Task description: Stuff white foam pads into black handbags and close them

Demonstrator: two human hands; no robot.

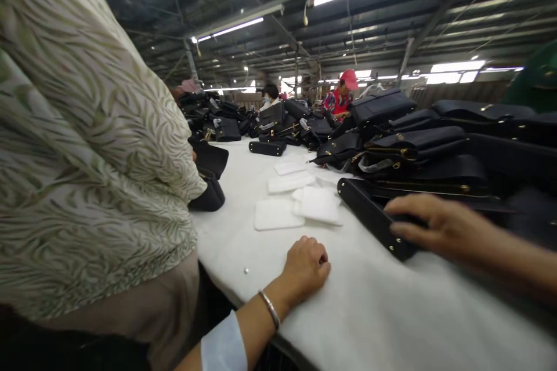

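Observation:
My left hand (307,264), with a silver bracelet on its wrist, rests on the white-covered table (365,313). Its fingers are curled into a loose fist, and nothing shows in them. At the right, my right hand (424,223) is slightly blurred, thumb and fingers apart, over a black handbag (369,217) lying on its side. Gold studs dot the bag's narrow base. Whether the fingers touch the bag I cannot tell. Beyond my left hand lie several white foam-like pads (278,214), some overlapping.
Black handbags (418,145) are piled along the right, with more heaped at the table's far end. One bag (267,148) lies alone past the pads. Close on my left stands a person in a leaf-patterned shirt (96,156), beside a dark bag (209,191). Other people are farther back.

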